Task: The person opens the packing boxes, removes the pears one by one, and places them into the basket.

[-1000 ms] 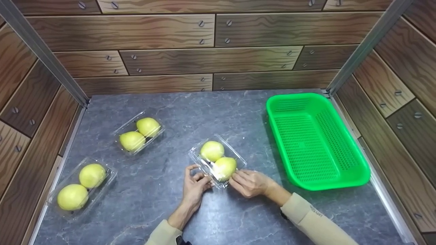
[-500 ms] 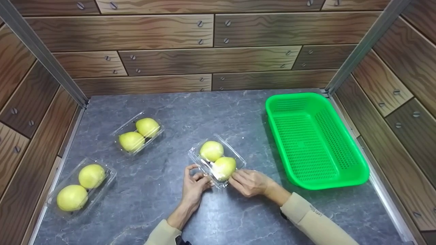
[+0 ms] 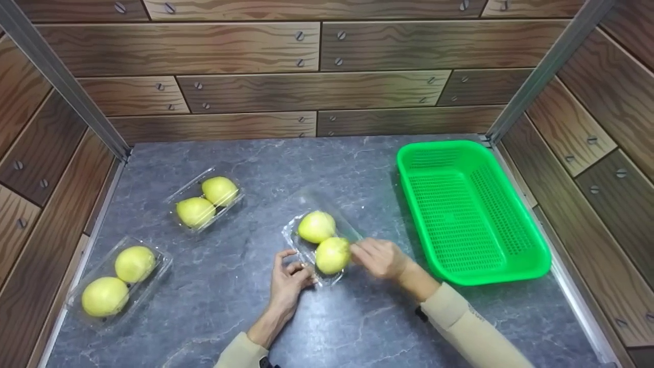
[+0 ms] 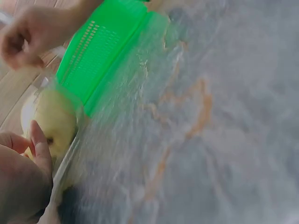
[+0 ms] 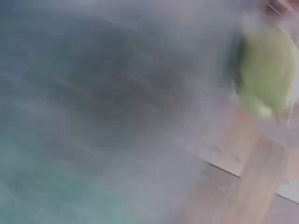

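Note:
In the head view, a clear plastic clamshell box (image 3: 291, 232) with two yellow-green pears (image 3: 317, 227) lies mid-table. My left hand (image 3: 287, 283) holds its near-left rim between thumb and fingers. My right hand (image 3: 380, 258) pinches the box's thin lid (image 3: 350, 220), which is raised and blurred over the far right side. The left wrist view shows a pear (image 4: 53, 116) close to the left fingers (image 4: 42, 147), with the right hand (image 4: 39, 35) above it. Motion blurs the right wrist view, where one pear (image 5: 266, 70) appears at the upper right.
Two more clear boxes with pears stand at left, a farther box (image 3: 176, 197) and a nearer box (image 3: 158, 278). A green perforated basket (image 3: 454, 225) sits at right. Wood-patterned walls (image 3: 219, 92) enclose the grey marbled tabletop (image 3: 204, 306) at the back and sides.
My right hand has moved slightly up and right from the near corner, lifting the lid off the box. The left hand stays at the rim. The pears have barely shifted.

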Available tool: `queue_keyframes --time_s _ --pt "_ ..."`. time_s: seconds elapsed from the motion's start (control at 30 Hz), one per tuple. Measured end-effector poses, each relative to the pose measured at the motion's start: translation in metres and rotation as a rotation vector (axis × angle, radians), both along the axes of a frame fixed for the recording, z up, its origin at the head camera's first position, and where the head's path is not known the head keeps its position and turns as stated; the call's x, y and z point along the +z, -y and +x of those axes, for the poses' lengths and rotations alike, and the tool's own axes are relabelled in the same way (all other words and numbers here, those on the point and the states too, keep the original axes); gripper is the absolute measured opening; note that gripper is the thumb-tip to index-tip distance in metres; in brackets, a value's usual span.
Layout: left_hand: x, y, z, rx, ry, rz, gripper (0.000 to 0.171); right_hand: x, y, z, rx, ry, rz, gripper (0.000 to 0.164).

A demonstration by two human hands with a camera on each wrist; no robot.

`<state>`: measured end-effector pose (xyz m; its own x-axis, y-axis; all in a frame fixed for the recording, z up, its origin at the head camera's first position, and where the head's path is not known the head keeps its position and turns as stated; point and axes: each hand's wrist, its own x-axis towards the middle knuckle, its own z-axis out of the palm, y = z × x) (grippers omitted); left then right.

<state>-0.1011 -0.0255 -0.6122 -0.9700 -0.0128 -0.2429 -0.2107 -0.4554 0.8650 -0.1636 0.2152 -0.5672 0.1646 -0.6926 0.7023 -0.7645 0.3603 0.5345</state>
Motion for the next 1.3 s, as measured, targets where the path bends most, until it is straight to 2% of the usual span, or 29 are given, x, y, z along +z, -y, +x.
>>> queue_keyframes --time_s 0.07,0.2,0.47,0.63,0.87,1.0,1.1,1.3 --pt "0.0 0.002 0.0 0.012 -0.012 -0.01 0.057 0.003 0.001 -0.002 0.003 0.054 -0.034 0.029" --pt "0.0 0.004 0.0 0.024 -0.03 -0.016 0.056 0.002 0.003 0.0 0.006 0.065 -0.042 0.029" --pt "0.0 0.005 0.004 0.025 0.013 -0.005 0.059 -0.009 -0.001 0.004 -0.026 0.2 -0.152 0.02" --pt "0.0 0.006 0.003 0.008 0.053 -0.009 0.057 -0.011 0.0 0.004 -0.038 0.299 -0.273 0.012" --pt "0.0 0.018 -0.011 0.025 0.097 -0.002 0.048 -0.01 -0.002 0.003 -0.063 0.432 -0.42 0.001" --pt "0.002 0.029 -0.021 0.05 0.102 0.0 0.048 -0.011 -0.003 0.002 -0.056 0.496 -0.485 0.013" --pt "0.005 0.037 -0.03 0.062 0.097 -0.001 0.047 -0.01 -0.003 0.002 -0.061 0.543 -0.533 0.015" --pt "0.011 0.051 -0.047 0.073 0.108 -0.017 0.047 -0.009 -0.001 0.005 -0.039 0.711 -0.659 0.021"
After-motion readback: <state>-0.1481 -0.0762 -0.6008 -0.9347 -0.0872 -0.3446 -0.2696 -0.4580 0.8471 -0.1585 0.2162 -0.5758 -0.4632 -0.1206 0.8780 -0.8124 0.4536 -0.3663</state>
